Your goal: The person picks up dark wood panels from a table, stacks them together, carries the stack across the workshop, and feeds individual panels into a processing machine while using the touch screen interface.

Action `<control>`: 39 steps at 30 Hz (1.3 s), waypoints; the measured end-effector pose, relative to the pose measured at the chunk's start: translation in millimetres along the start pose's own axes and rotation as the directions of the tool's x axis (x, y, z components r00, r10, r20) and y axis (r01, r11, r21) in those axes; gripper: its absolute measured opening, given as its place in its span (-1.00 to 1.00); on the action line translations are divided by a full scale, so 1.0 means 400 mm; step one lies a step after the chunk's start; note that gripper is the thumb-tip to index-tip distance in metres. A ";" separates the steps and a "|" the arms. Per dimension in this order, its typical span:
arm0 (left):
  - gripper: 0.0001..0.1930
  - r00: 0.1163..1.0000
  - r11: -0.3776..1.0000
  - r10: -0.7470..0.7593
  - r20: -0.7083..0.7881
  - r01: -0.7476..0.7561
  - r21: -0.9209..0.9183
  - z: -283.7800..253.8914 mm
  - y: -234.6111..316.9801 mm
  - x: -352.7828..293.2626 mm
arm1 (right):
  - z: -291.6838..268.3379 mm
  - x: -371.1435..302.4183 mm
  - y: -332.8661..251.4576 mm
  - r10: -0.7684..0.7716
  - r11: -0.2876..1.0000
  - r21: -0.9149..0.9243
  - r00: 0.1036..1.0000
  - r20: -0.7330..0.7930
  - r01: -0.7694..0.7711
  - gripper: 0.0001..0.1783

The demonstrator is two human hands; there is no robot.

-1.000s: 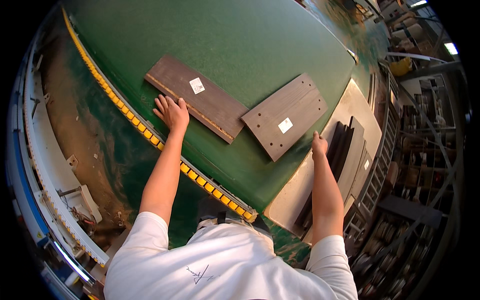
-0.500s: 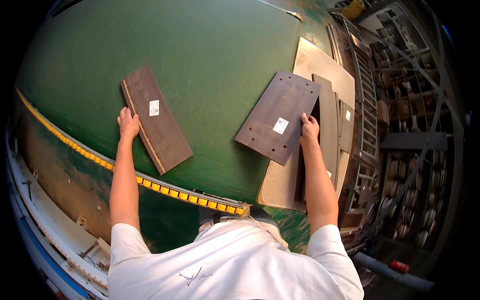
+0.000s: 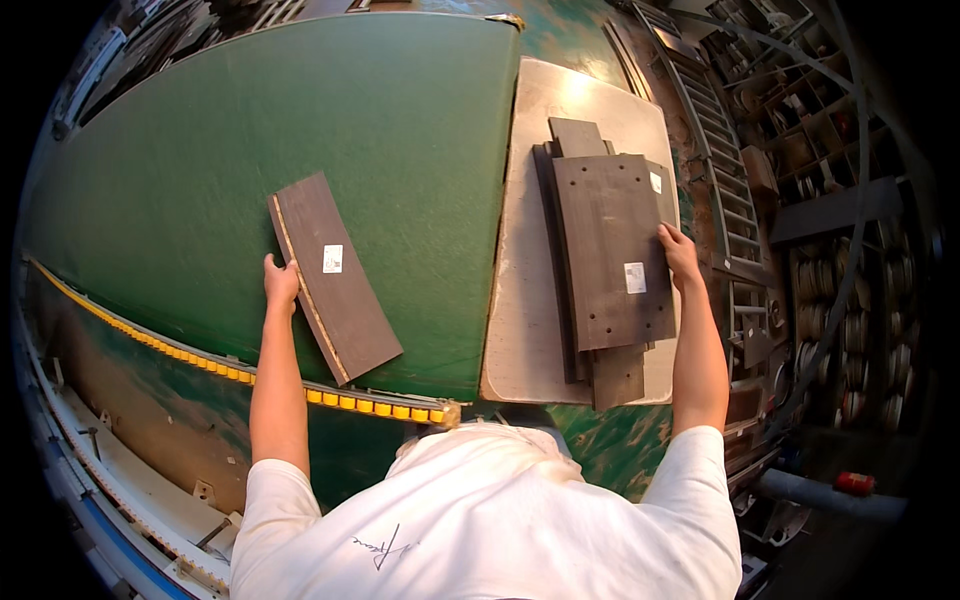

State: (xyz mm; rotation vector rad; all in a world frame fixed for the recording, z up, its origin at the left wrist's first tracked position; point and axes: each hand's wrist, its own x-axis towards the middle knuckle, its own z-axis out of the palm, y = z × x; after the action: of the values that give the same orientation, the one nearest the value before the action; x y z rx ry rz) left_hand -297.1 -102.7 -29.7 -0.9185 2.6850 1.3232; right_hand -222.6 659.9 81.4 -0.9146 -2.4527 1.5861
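Observation:
A dark brown board (image 3: pixel 360 310) with a white label and a pale raw edge lies slanted on the green conveyor belt (image 3: pixel 400 130). My left hand (image 3: pixel 282 283) grips that raw edge, thumb apart and fingers partly hidden. To the right, my right hand (image 3: pixel 680 253) holds the outer edge of a dark panel (image 3: pixel 605 235) with drilled holes and a white label. This panel is over a stack of dark boards (image 3: pixel 617 382) on a pale table (image 3: pixel 525 320); whether it rests fully on them I cannot tell. The fingertips of my right hand are partly hidden.
Yellow rollers (image 3: pixel 380 408) line the conveyor's near edge. A white machine rail (image 3: pixel 130 490) runs along the lower left. Beyond the pale table stand a metal roller rack (image 3: pixel 715 140) and shelves with rolls of edging (image 3: pixel 860 330) at right.
My right hand has carried the drilled panel rightward from the belt's edge to over the stack. The view has turned right. My left hand still grips the slanted board.

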 end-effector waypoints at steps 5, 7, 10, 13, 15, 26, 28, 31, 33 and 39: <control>-0.44 0.995 0.913 0.034 0.097 0.009 -0.409 0.088 -0.024 -0.086 | 0.104 0.046 0.098 -0.386 0.868 -0.308 0.919 0.077 0.390 -0.23; -0.55 0.983 0.823 0.089 0.162 0.020 -0.568 0.138 0.032 -0.182 | 0.103 0.046 0.122 -0.381 0.871 -0.307 0.922 0.069 0.383 -0.27; -0.63 0.955 0.705 0.120 0.271 0.110 -0.701 0.200 0.194 -0.368 | 0.062 0.066 0.149 -0.329 0.941 -0.057 0.941 0.080 0.334 -0.29; -0.70 0.920 0.626 0.134 0.368 0.209 -0.751 0.283 0.371 -0.556 | -0.033 0.178 0.225 -0.339 0.930 -0.185 0.935 -0.105 0.316 -0.36; -0.68 0.901 0.626 0.167 0.400 0.216 -0.749 0.387 0.450 -0.641 | -0.089 0.262 0.275 -0.390 0.889 -0.343 0.894 -0.220 0.304 -0.41; -0.27 0.950 0.966 0.258 0.178 -0.258 -0.020 0.838 0.689 -0.910 | -0.085 0.403 0.370 -0.318 0.821 -0.544 0.929 -0.187 0.172 -0.06; -0.14 0.940 0.964 0.264 0.217 -0.262 -0.036 0.861 0.655 -0.928 | -0.091 0.404 0.374 -0.308 0.819 -0.545 0.939 -0.154 0.179 -0.07; 0.00 0.927 0.979 0.185 0.327 -0.142 -0.149 0.858 0.692 -0.931 | -0.115 0.394 0.384 -0.330 0.812 -0.547 0.932 -0.147 0.202 -0.09; 0.01 0.923 0.976 0.211 0.320 -0.180 -0.126 0.855 0.683 -0.913 | -0.137 0.362 0.393 -0.368 0.802 -0.542 0.922 -0.119 0.250 -0.09; 0.36 0.908 0.928 0.000 0.420 0.157 -0.338 0.834 0.607 -0.926 | -0.287 0.170 0.486 -0.444 0.835 -0.334 0.894 0.058 0.437 -0.12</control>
State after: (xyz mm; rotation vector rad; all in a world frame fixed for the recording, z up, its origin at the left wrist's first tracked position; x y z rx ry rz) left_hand -193.4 439.0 26.2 -0.6563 2.1006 1.7995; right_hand -150.7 843.1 -48.3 -0.3354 -2.7076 1.0134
